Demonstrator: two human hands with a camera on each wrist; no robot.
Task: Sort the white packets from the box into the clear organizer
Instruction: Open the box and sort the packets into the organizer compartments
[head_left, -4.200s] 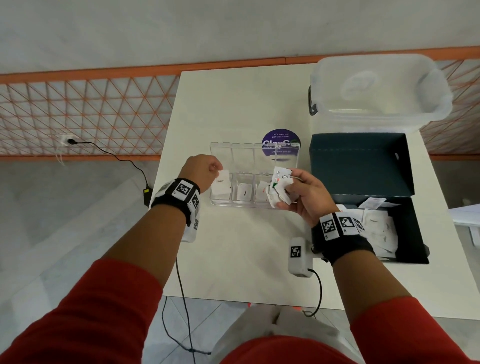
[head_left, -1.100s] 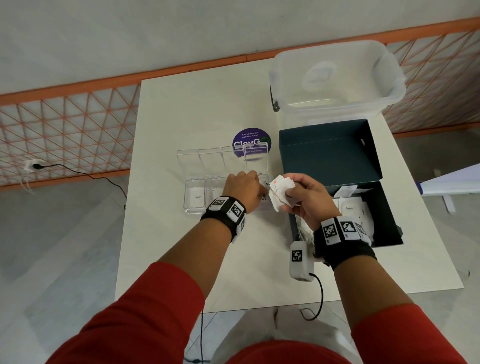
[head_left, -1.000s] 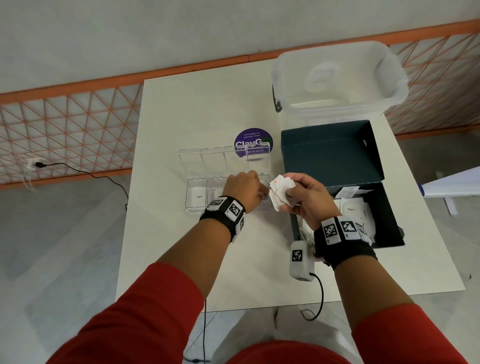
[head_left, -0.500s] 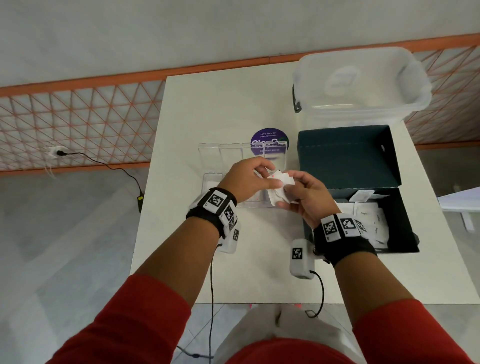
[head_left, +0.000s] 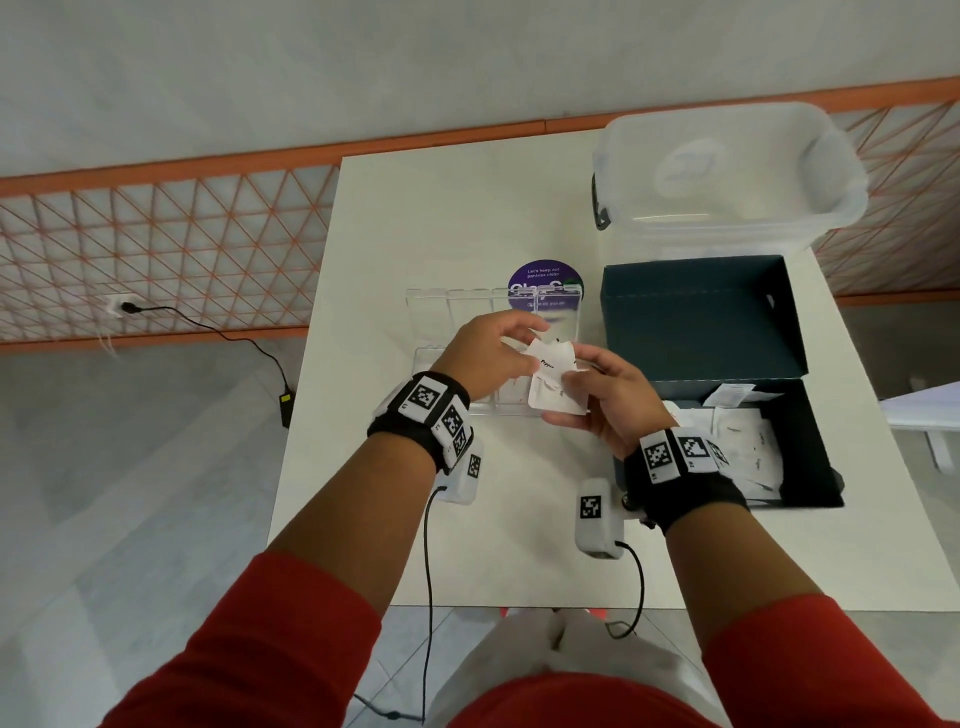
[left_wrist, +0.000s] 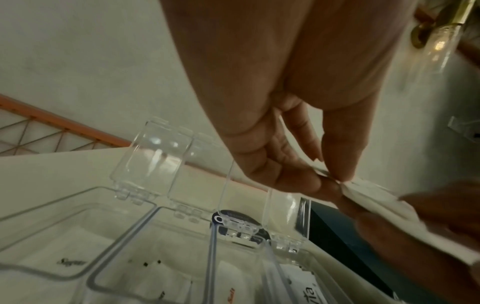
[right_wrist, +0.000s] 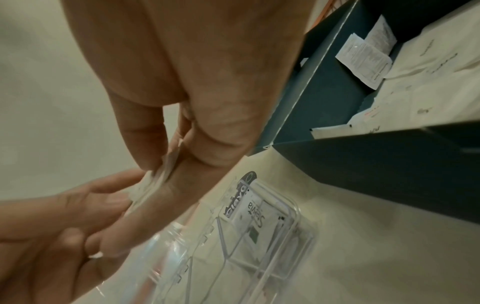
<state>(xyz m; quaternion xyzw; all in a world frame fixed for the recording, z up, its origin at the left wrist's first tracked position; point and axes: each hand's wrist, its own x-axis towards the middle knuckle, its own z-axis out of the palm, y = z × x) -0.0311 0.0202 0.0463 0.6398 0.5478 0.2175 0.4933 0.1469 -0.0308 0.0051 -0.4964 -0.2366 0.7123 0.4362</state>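
The white packets (head_left: 558, 382) are a small stack in the right hand (head_left: 610, 397), held above the clear organizer (head_left: 467, 306) so the left hand (head_left: 485, 356) can pinch off the top one. More packets lie in the dark box (head_left: 810, 457) on the desk (head_left: 415, 208).

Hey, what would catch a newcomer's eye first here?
Two hands meeting mid-table: the right hand holds a bunch of white packets while the left hand pinches one. Under them lies the clear organizer, lids open, and the dark box of packets stands at the right.
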